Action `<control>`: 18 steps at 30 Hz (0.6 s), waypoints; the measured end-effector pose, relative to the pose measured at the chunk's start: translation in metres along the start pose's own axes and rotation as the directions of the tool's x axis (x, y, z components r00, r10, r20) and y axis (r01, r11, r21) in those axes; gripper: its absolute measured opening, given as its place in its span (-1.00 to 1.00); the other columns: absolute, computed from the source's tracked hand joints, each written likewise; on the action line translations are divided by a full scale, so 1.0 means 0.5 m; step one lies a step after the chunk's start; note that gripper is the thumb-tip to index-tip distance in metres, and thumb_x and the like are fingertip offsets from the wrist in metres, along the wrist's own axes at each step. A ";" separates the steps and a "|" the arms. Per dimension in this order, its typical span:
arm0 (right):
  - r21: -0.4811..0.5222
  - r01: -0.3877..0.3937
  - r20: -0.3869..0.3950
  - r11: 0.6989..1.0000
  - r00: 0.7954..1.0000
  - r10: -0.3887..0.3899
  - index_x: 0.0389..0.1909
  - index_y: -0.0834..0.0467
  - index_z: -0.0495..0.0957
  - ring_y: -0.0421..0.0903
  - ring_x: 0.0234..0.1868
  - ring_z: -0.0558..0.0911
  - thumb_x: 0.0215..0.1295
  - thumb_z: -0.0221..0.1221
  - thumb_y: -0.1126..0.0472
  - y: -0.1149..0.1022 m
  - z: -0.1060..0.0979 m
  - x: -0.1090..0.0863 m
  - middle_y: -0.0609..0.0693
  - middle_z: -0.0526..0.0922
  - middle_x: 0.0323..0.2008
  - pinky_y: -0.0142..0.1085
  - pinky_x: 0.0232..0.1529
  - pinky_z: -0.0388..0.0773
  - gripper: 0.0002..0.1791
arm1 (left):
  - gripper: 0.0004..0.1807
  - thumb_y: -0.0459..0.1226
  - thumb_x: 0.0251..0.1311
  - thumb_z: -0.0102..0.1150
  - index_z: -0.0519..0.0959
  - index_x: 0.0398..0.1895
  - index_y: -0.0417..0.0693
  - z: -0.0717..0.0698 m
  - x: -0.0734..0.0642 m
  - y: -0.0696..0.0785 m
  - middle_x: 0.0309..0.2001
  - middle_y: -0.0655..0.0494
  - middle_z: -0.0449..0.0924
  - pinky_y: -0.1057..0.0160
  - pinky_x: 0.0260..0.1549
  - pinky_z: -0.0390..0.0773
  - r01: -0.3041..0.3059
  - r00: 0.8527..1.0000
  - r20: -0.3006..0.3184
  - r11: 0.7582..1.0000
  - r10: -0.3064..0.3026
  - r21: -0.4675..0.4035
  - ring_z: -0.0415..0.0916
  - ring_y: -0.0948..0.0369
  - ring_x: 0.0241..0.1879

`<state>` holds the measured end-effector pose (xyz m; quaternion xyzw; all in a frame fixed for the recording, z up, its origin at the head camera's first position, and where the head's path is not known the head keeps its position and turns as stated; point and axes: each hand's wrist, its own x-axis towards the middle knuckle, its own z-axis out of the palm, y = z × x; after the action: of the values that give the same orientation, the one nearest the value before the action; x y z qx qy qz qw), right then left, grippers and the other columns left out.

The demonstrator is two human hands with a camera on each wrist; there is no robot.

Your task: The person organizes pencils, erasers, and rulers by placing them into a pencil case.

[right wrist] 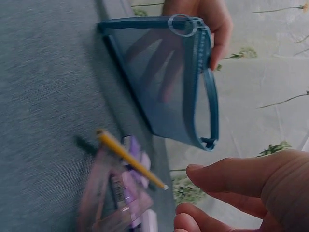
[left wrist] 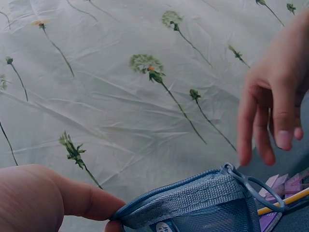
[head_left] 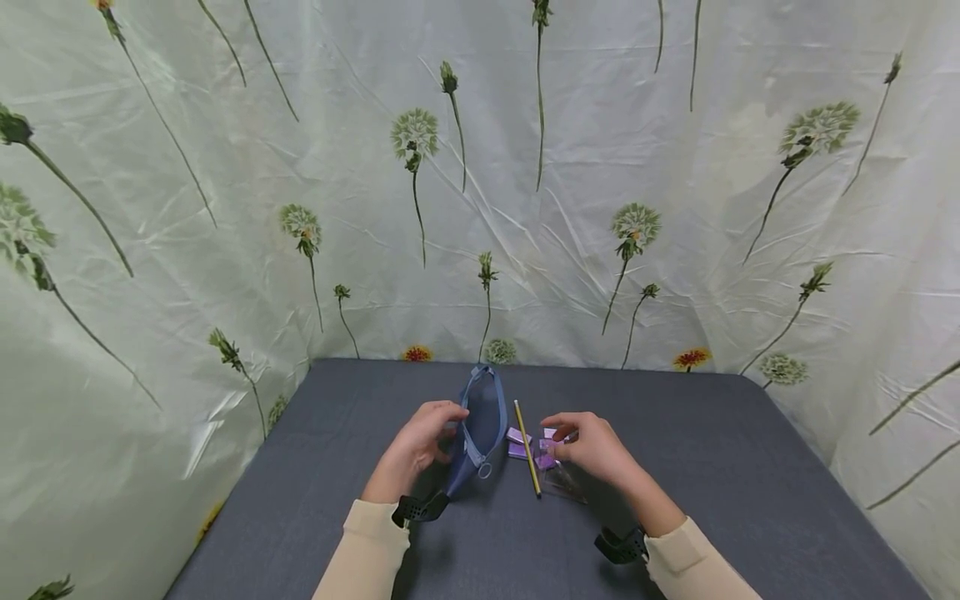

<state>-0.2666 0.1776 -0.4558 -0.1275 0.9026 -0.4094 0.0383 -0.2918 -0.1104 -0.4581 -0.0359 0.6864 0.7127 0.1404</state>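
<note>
A blue mesh zipper pouch (head_left: pixel 486 408) stands upright on the table with its zipper undone and its mouth gaping. My left hand (head_left: pixel 422 437) pinches the pouch's rim between thumb and fingers, seen close in the left wrist view. On the zipper end hangs a ring pull (right wrist: pixel 182 25). Right of the pouch lies a yellow pencil (head_left: pixel 527 450) across small purple blocks (head_left: pixel 517 451). A clear set square (right wrist: pixel 92 186) lies among them. Above these things hovers my right hand (head_left: pixel 596 447), fingers bent loosely downward, with nothing between thumb and fingers in the right wrist view.
A dark grey table (head_left: pixel 720 467) carries everything. Behind it and along its sides hangs a pale curtain (head_left: pixel 360 150) printed with dandelions. Black wrist straps with cameras sit on both wrists, below the beige sleeves (head_left: pixel 367 542).
</note>
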 end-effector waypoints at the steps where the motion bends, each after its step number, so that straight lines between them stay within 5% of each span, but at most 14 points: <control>1: -0.005 0.005 0.000 1.000 1.000 -0.005 0.06 0.07 0.68 -0.04 -0.21 0.65 0.12 0.38 0.39 0.005 0.002 -0.002 0.04 0.70 -0.17 -0.15 -0.30 0.58 -0.56 | -0.85 -0.26 0.29 0.16 0.49 -0.40 -0.15 0.000 0.001 -0.001 0.26 -0.25 0.34 -0.61 -0.12 0.28 0.000 1.000 0.000 1.000 0.000 0.001 0.20 -0.42 0.31; 18: -0.019 0.023 -0.052 1.000 0.998 -0.024 -0.08 0.09 0.73 -0.15 -0.38 0.59 -0.07 0.48 0.40 0.060 0.045 -0.035 -0.04 0.68 -0.30 -0.24 -0.41 0.53 -0.55 | -0.82 -0.26 0.29 0.15 0.50 -0.32 -0.23 -0.001 0.003 -0.005 0.29 -0.29 0.32 -0.63 -0.13 0.26 -0.003 1.000 -0.005 1.000 0.003 0.002 0.16 -0.45 0.32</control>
<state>-0.2517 0.1848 -0.4941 -0.1278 0.9054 -0.4047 0.0087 -0.2929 -0.1108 -0.4607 -0.0363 0.6875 0.7121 0.1377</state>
